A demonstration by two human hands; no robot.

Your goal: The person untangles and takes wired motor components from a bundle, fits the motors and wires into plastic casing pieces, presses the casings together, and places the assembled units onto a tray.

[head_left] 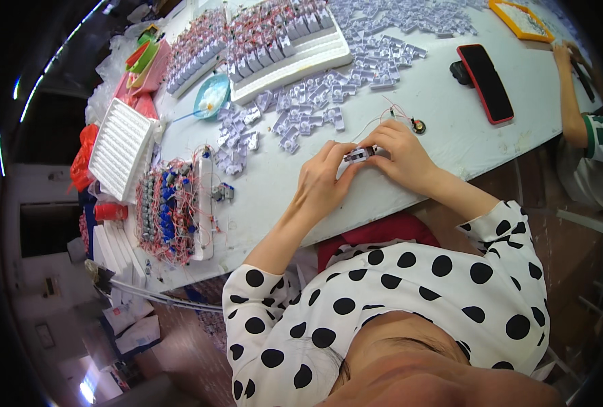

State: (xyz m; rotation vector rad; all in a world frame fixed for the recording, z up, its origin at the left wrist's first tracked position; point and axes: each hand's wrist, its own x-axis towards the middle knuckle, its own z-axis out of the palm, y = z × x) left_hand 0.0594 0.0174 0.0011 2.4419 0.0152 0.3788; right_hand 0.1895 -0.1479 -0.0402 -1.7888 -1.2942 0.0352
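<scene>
Both my hands meet over the near part of the table around a small light-grey plastic housing with dark parts in it. My left hand pinches its left end between thumb and fingers. On the other end, my right hand is closed, its fingertips at the top edge. Thin red and white wires rise beyond my right fingers, and a small round speaker-like disc lies beside them on the table. Beyond my hands spread many loose grey plastic housings.
White foam trays hold rows of wired grey units. At left are a tray of wired motors, an empty-celled foam tray and a blue bowl. A red-edged phone lies right; another person's arm reaches by a yellow tray.
</scene>
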